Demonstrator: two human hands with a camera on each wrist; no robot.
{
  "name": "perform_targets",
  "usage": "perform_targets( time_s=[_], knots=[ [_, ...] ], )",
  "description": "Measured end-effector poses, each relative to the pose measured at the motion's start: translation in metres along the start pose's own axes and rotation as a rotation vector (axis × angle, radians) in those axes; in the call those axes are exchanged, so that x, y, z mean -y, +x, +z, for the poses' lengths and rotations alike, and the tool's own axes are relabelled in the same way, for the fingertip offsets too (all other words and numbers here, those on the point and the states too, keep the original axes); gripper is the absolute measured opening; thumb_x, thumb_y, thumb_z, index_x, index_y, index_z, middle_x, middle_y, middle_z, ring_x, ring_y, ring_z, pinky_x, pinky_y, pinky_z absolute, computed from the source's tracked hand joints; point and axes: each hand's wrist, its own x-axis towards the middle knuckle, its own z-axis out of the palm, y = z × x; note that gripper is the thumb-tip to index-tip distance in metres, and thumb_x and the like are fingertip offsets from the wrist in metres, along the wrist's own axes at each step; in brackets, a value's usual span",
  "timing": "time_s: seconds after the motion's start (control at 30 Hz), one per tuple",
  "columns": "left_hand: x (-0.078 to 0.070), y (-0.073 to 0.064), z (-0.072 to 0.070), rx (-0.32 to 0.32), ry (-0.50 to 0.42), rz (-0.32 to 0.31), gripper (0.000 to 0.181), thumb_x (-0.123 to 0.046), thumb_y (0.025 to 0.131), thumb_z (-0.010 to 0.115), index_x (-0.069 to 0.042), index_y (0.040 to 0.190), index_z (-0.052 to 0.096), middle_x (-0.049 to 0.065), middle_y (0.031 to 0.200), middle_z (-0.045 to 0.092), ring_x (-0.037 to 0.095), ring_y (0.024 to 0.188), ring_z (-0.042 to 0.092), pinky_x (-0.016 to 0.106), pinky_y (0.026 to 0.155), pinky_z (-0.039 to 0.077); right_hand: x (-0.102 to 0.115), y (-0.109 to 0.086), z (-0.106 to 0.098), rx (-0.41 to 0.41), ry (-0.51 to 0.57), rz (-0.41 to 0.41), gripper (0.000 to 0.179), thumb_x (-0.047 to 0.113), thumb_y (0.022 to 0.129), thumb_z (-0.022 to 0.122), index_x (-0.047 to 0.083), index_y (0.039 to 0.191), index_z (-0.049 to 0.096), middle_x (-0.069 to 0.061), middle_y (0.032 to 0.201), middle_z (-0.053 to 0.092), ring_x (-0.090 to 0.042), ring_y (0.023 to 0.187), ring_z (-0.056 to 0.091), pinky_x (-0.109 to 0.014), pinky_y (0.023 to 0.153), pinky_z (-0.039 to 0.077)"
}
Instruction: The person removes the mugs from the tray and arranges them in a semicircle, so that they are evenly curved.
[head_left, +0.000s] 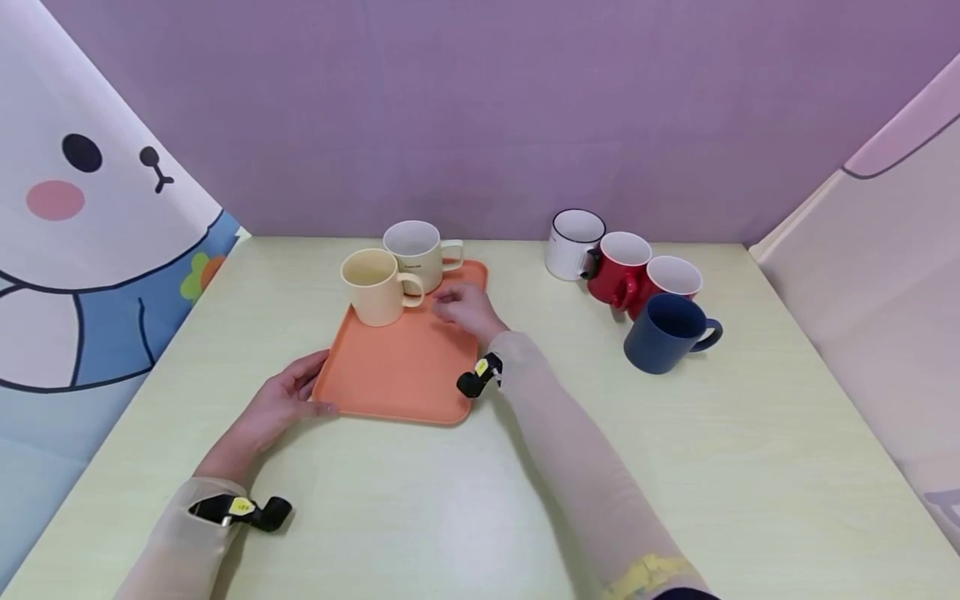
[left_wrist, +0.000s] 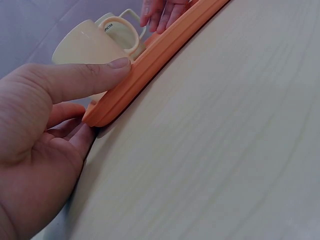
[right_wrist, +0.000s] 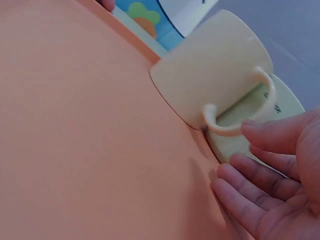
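Note:
An orange tray (head_left: 397, 375) lies on the table, with a pale yellow mug (head_left: 372, 287) and an off-white mug (head_left: 423, 258) upright at its far left. My left hand (head_left: 288, 396) grips the tray's near left corner; in the left wrist view the thumb (left_wrist: 107, 75) lies on the rim and the other fingers curl beneath it. My right hand (head_left: 468, 310) is over the tray beside the two mugs, its fingers relaxed around nothing. In the right wrist view, the thumb tip is right at the yellow mug's handle (right_wrist: 225, 131).
Right of the tray stand a white mug with a dark rim (head_left: 573, 246), two red mugs (head_left: 615, 271) close together, and a navy mug (head_left: 663, 337) in front of them. A purple backdrop (head_left: 480, 117) rises behind the table, with printed cloth at both sides.

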Motion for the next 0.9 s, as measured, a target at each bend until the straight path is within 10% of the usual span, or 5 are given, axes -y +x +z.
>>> perform_targets(
  time_s=[0.9],
  knots=[
    [0.006, 0.003, 0.0, -0.008, 0.012, -0.014, 0.09, 0.007, 0.082, 0.074, 0.003, 0.155, 0.022, 0.025, 0.16, 0.022, 0.042, 0.146, 0.02, 0.012, 0.098, 0.042, 0.001, 0.015, 0.02, -0.005, -0.088, -0.204, 0.027, 0.009, 0.099, 0.062, 0.0, 0.123, 0.067, -0.014, 0.107, 0.068, -0.018, 0.092, 0.059, -0.02, 0.074, 0.05]
  ],
)
